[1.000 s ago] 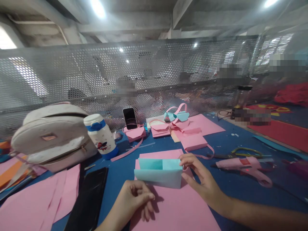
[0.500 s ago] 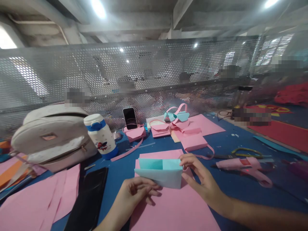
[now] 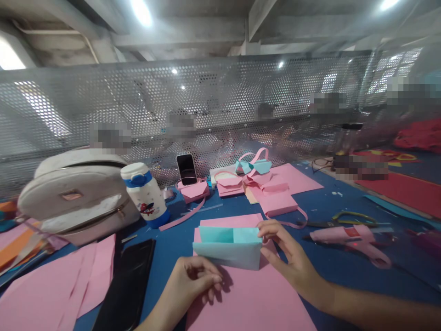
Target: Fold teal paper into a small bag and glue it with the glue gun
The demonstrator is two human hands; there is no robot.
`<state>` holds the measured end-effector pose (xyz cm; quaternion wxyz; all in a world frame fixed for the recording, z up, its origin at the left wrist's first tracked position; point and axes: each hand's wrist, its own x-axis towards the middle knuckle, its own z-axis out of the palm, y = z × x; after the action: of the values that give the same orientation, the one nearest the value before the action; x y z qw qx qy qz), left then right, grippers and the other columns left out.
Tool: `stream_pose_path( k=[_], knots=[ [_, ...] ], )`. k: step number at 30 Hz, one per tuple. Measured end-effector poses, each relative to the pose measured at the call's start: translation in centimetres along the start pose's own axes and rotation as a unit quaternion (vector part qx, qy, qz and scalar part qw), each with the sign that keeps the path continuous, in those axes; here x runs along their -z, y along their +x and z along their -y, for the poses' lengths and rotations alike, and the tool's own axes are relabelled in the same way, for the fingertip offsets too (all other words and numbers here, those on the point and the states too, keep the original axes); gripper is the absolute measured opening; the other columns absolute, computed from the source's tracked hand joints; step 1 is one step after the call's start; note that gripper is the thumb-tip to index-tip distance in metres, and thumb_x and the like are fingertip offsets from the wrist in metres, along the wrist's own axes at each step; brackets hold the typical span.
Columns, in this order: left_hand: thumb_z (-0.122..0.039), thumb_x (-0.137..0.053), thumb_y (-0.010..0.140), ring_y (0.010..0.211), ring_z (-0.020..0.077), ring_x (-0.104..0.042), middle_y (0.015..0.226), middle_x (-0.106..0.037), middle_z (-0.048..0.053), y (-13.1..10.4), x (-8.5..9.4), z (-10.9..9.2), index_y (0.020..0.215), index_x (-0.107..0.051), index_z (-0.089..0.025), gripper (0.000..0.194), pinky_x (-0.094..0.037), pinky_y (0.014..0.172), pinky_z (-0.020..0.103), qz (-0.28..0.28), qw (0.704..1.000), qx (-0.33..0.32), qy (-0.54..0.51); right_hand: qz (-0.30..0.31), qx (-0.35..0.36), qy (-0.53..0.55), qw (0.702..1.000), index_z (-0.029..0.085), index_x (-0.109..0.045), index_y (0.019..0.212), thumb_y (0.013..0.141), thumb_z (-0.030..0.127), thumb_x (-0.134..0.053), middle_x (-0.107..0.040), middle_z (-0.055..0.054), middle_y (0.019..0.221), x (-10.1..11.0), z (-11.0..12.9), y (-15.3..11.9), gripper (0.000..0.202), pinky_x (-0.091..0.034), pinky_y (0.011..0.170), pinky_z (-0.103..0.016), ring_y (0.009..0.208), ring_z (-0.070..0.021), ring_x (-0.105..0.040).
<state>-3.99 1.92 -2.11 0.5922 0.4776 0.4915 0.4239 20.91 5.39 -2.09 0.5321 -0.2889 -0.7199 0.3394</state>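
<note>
A light blue folded paper box (image 3: pixel 227 253) stands on pink paper sheets (image 3: pixel 251 303), its open top showing. Around its right edge are the fingertips and thumb of my right hand (image 3: pixel 292 262), pinching the paper. My left hand (image 3: pixel 196 282) rests just in front of the box's lower left, apart from it; its fingers are curled, with thumb and fingertips close together, and nothing shows in them. Behind the box, small pink paper bags (image 3: pixel 277 202) with strap handles lie beside a light blue paper bow (image 3: pixel 253 166).
At the right lie a pink glue gun (image 3: pixel 354 236) and scissors (image 3: pixel 354 218). To the left are a black phone (image 3: pixel 127 280), a white bottle (image 3: pixel 146 195), a backpack (image 3: pixel 79 193) and pink sheets (image 3: pixel 58 285). A perforated metal screen (image 3: pixel 220 105) stands behind.
My left hand has drawn back slightly from the box's lower edge, and its fingers have curled in more. My right hand and the box have stayed in place.
</note>
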Motion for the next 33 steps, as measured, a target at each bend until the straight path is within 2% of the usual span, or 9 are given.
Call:
stream_pose_path(
  k=[8, 13, 17, 19, 21, 24, 27, 30, 33],
  knots=[
    [-0.048, -0.089, 0.061, 0.040, 0.0104, -0.062, 0.054, -0.073, 0.009, 0.1, 0.2, 0.3, 0.064, -0.074, -0.010, 0.041, -0.043, 0.039, 0.015, 0.008, 1.000, -0.009, 0.022, 0.001, -0.001, -0.004, 1.000, 0.030, -0.058, 0.107, 0.093, 0.018, -0.055, -0.056, -0.001, 0.110, -0.1, 0.0, 0.0, 0.018, -0.045, 0.088, -0.024, 0.103, -0.0168, -0.056],
    [-0.054, -0.080, 0.072, 0.048, 0.0134, -0.065, 0.063, -0.075, 0.010, -0.1, 0.2, -0.1, 0.096, -0.079, -0.011, 0.050, -0.047, 0.046, 0.019, 0.039, 0.998, -0.022, 0.034, 0.001, -0.002, -0.002, 1.000, 0.030, -0.057, 0.107, 0.093, 0.018, -0.055, -0.056, -0.001, 0.110, 0.0, 0.0, 0.1, 0.018, -0.044, 0.089, -0.024, 0.103, -0.0163, -0.055],
    [-0.052, -0.069, 0.085, 0.054, 0.0116, -0.060, 0.076, -0.072, 0.009, -0.9, -0.3, -1.0, 0.110, -0.077, -0.015, 0.046, -0.050, 0.059, 0.025, 0.129, 0.989, -0.042, 0.061, -0.001, 0.001, -0.002, 1.000, 0.030, -0.057, 0.107, 0.093, 0.018, -0.055, -0.056, -0.001, 0.109, 0.0, 0.1, 0.1, 0.018, -0.044, 0.089, -0.024, 0.102, -0.0162, -0.056],
    [-0.052, -0.059, 0.092, 0.060, 0.0121, -0.058, 0.084, -0.069, 0.010, -1.4, -0.6, -1.7, 0.106, -0.078, -0.015, 0.044, -0.049, 0.064, 0.026, 0.171, 0.976, -0.055, 0.120, 0.000, 0.001, -0.003, 1.000, 0.030, -0.057, 0.107, 0.093, 0.018, -0.055, -0.056, -0.001, 0.109, -0.1, 0.1, 0.1, 0.018, -0.045, 0.089, -0.024, 0.101, -0.0161, -0.056],
    [-0.054, -0.053, 0.094, 0.065, 0.0134, -0.057, 0.085, -0.065, 0.009, -1.8, -0.8, -2.3, 0.094, -0.078, -0.013, 0.048, -0.046, 0.064, 0.025, 0.186, 0.970, -0.050, 0.151, 0.000, -0.001, -0.004, 1.000, 0.030, -0.058, 0.107, 0.093, 0.018, -0.055, -0.056, -0.001, 0.110, 0.0, 0.1, 0.1, 0.018, -0.045, 0.089, -0.024, 0.101, -0.0163, -0.057],
    [-0.056, -0.048, 0.096, 0.066, 0.0138, -0.051, 0.076, -0.058, 0.004, -2.0, -0.8, -2.7, 0.081, -0.068, -0.013, 0.050, -0.040, 0.063, 0.025, 0.181, 0.964, -0.044, 0.188, -0.002, -0.003, -0.007, 1.000, 0.029, -0.058, 0.107, 0.093, 0.018, -0.056, -0.057, -0.002, 0.110, 0.0, 0.0, 0.0, 0.018, -0.045, 0.088, -0.025, 0.101, -0.0168, -0.057],
    [-0.058, -0.043, 0.096, 0.065, 0.0136, -0.043, 0.071, -0.050, 0.000, -2.0, -0.6, -2.8, 0.078, -0.057, -0.016, 0.048, -0.035, 0.061, 0.025, 0.162, 0.960, -0.039, 0.225, -0.003, -0.003, -0.009, 1.000, 0.029, -0.058, 0.106, 0.092, 0.018, -0.056, -0.057, -0.002, 0.109, 0.0, 0.0, 0.0, 0.018, -0.045, 0.088, -0.025, 0.101, -0.0170, -0.057],
    [-0.063, -0.041, 0.095, 0.062, 0.0135, -0.041, 0.068, -0.047, -0.001, -1.7, -0.6, -2.6, 0.077, -0.051, -0.017, 0.050, -0.033, 0.059, 0.025, 0.156, 0.966, -0.038, 0.204, -0.003, -0.004, -0.008, 1.000, 0.029, -0.058, 0.106, 0.092, 0.017, -0.056, -0.057, -0.002, 0.109, 0.0, 0.1, 0.0, 0.018, -0.046, 0.087, -0.024, 0.099, -0.0166, -0.058],
    [-0.060, -0.042, 0.096, 0.061, 0.0130, -0.043, 0.068, -0.050, 0.000, -1.5, -0.7, -2.3, 0.077, -0.048, -0.018, 0.046, -0.035, 0.060, 0.026, 0.173, 0.971, -0.051, 0.158, -0.003, -0.002, -0.009, 1.000, 0.029, -0.058, 0.106, 0.092, 0.017, -0.055, -0.057, -0.002, 0.109, 0.0, 0.2, 0.1, 0.019, -0.046, 0.087, -0.025, 0.099, -0.0165, -0.057]
  ],
)
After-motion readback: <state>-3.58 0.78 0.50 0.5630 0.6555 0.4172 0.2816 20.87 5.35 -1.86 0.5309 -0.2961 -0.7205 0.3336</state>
